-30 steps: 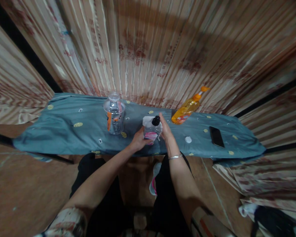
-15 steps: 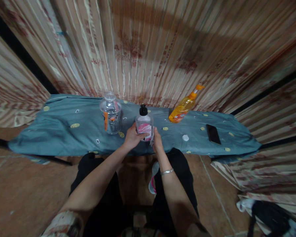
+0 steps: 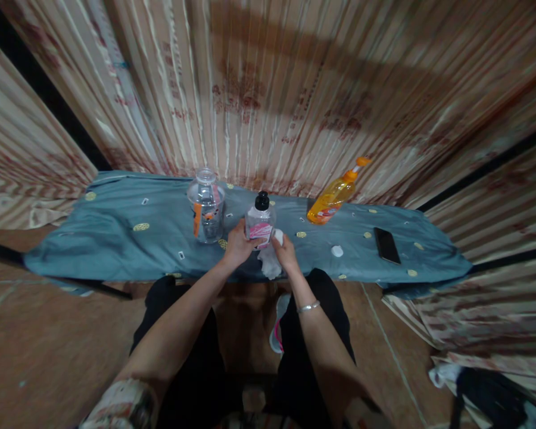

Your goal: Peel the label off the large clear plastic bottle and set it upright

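A clear bottle point(image 3: 259, 223) with a black cap and a pink label stands upright in front of me, close to the table's near edge. My left hand point(image 3: 240, 245) is closed around its lower left side, the thumb across the label. On the bottle's right, my right hand point(image 3: 286, 252) grips a crumpled white tissue point(image 3: 271, 263), part of which hangs down below the bottle. Left of these stands a large clear plastic jar point(image 3: 206, 208) with an orange and black print, its mouth uncovered.
A yellow pump bottle point(image 3: 333, 199) stands right of centre near the curtain point(image 3: 268, 89). A round white lid point(image 3: 337, 251) and a black phone point(image 3: 387, 245) lie on the blue cloth-covered table point(image 3: 116, 238). A dark bag point(image 3: 486, 390) is on the floor at right.
My right hand has drawn slightly away from the bottle's side, and more of the white tissue shows. My left hand still holds the bottle. The whole view has shifted slightly.
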